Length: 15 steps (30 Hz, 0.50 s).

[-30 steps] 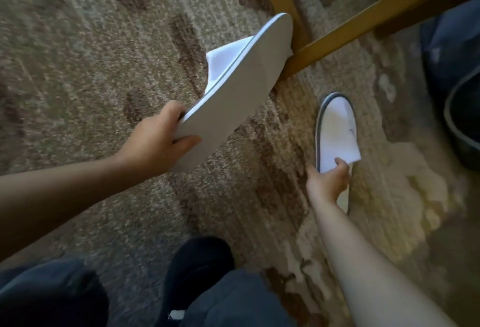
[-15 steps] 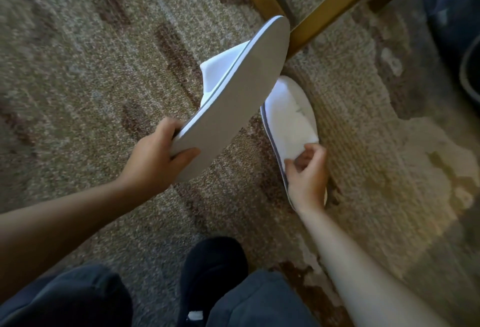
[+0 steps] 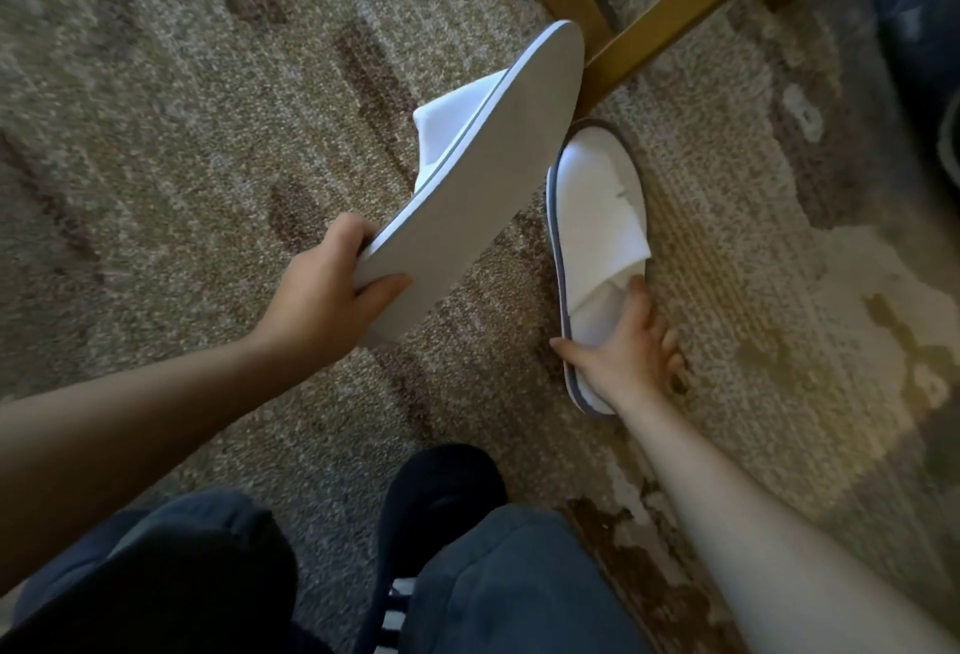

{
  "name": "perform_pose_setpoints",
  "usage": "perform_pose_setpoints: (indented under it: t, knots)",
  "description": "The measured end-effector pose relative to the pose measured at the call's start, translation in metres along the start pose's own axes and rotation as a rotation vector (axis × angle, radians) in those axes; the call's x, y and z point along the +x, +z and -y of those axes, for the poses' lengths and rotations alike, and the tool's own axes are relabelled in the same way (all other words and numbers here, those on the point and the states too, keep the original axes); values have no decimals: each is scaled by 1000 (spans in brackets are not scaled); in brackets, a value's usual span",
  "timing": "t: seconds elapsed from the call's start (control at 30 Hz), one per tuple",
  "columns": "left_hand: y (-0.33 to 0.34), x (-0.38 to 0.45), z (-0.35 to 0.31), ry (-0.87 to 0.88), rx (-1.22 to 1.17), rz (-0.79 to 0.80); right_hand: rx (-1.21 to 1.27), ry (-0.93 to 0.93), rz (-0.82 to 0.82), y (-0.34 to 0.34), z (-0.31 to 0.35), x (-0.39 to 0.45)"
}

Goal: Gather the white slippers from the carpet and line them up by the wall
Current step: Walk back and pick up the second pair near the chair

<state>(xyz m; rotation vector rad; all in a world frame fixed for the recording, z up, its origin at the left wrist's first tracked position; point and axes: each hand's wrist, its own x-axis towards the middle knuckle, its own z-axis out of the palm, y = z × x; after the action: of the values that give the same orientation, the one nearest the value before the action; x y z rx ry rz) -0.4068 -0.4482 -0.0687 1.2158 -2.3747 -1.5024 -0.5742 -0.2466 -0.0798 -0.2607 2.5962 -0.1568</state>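
On the carpet (image 3: 156, 133): second slipper (image 3: 597, 216) lies flat, heel under the right hand (image 3: 623, 352).
Step in hand: slide fingers beneath that heel, pinch firmly, lift level.
Right grip: spread wide, fingers splayed across the heel, touching, not yet closed.
Left grip: left hand (image 3: 322, 289) pinches the raised slipper (image 3: 467, 185) by its heel, sole facing up.

Both forearms are left bare; dark blue trousers (image 3: 519, 575) and black socks (image 3: 441, 492) are worn, one white-striped
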Motion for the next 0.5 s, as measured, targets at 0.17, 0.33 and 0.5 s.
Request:
perform_pose_setpoints:
  t: [0.17, 0.33, 0.5]
  knots:
    - [-34, -25, -26, -82, -75, -95, 201, -13, 6, -24, 21, -44]
    - [-112, -78, -81, -144, -93, -213, 310, -183, 59, -84, 86, -116]
    - [-219, -139, -161, -234, -104, -396, 357, -363, 139, -184, 174, -193]
